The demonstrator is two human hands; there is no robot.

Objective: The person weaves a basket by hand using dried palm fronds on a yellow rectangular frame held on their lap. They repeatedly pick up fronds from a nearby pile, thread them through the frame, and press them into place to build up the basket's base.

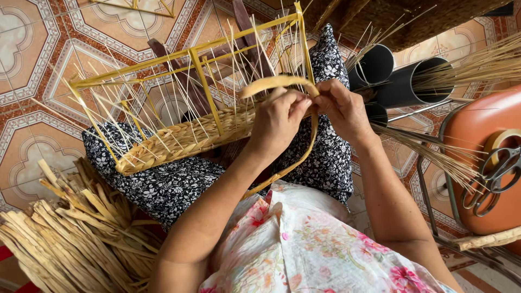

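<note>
Basket frame (190,103) of yellow wire rests on your lap at frame centre, its long axis running lower left to upper right. Both your left hand (279,120) and right hand (342,108) pinch the flat straw strand (277,82) together; fingertips hide the weave there.

Weaving a basket on a yellow wire frame (191,59), held over the lap.
Left hand (278,120) and right hand (343,108) pinch a flat straw strand (277,82) at the frame's 3 o'clock end; woven base (184,140) below. Dried straw bundle (70,233) at 8 o'clock; scissors (496,176) on orange stool (488,125) at 3 o'clock.
</note>
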